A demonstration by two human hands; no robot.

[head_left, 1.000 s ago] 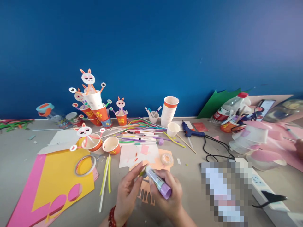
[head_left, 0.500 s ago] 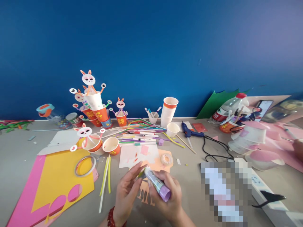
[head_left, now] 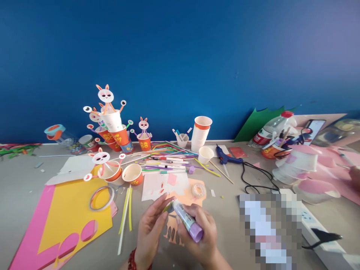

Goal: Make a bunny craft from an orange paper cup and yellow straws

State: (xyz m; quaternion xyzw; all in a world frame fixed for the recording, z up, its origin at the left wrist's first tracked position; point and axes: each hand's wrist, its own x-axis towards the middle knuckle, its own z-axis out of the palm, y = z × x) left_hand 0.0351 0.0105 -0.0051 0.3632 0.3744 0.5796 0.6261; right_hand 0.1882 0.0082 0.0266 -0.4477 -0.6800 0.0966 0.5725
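Note:
My right hand [head_left: 206, 230] is wrapped round a glue stick [head_left: 186, 219] with a purple base, tilted so its tip points up and left. Its tip meets a small yellow-green piece [head_left: 168, 206] pinched in the fingers of my left hand [head_left: 149, 230]. Much of that piece is hidden, so its kind is unclear. Under and behind my hands lies orange paper [head_left: 172, 225] with cut-out shapes. A tape roll [head_left: 203, 190] rests on its upper part, beside a white sheet [head_left: 149, 187] with small pieces on it.
Yellow card [head_left: 73, 206] over pink card lies left, with a ring of tape [head_left: 92, 202]. Rabbit-topped paper cups [head_left: 118, 135], pipe cleaners and markers stand or lie behind. A glue gun [head_left: 229, 159], its black cord and a power strip [head_left: 312, 221] are right. Another person's hand [head_left: 354, 175] shows far right.
The glue stick's tip has shifted very slightly against the small yellow-green piece. Both hands keep almost the same position and hold; the whole view has moved a touch.

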